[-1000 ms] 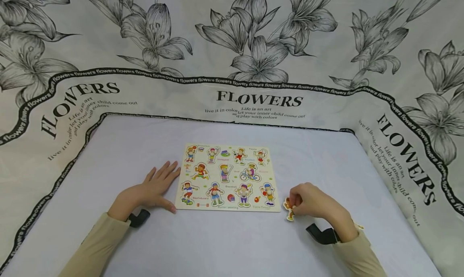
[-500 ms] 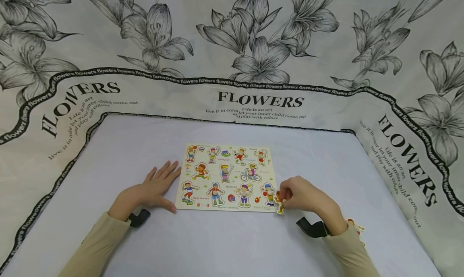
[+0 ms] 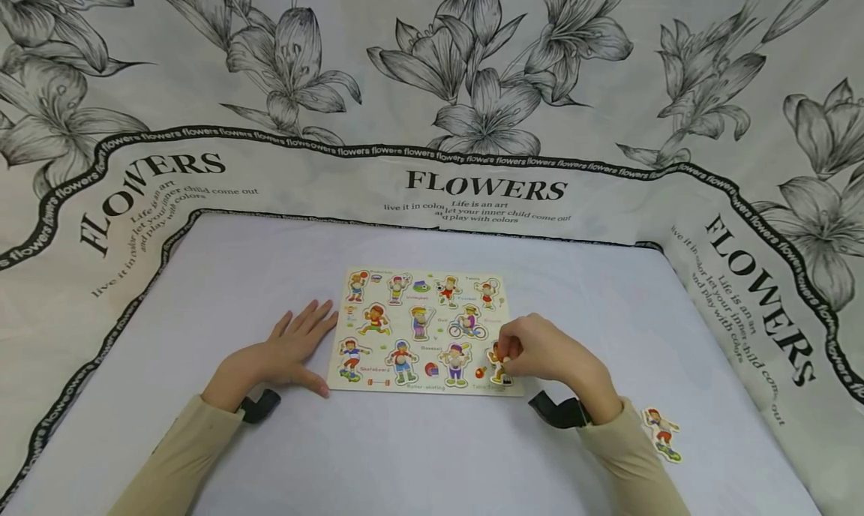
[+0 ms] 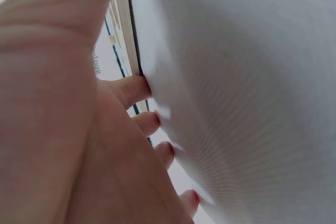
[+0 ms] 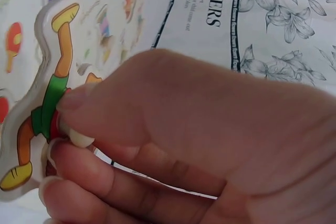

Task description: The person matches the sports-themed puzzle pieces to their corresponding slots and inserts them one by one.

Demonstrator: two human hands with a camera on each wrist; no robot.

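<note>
A cream puzzle board (image 3: 398, 323) printed with cartoon children in sports outfits lies on the white table. Flat on the cloth, my left hand (image 3: 280, 358) rests with spread fingers along the board's left edge. My right hand (image 3: 556, 355) holds a runner-shaped puzzle piece (image 5: 56, 85) by its small pale knob (image 5: 81, 139), between thumb and fingers. This piece has green shorts and yellow shoes. In the head view it hangs over the board's lower right corner, partly hidden by the fingers, covering the table tennis figure there.
Another puzzle piece, a skateboarder (image 3: 662, 435), lies on the table beside the right sleeve (image 3: 631, 448). A floral cloth (image 3: 486, 111) rises behind and at both sides of the table. Black straps (image 3: 560, 411) sit at the wrists.
My right hand has carried the runner piece leftward from the table onto the board's lower right corner. The skateboarder piece has come into view from behind the right forearm. The left hand stays still.
</note>
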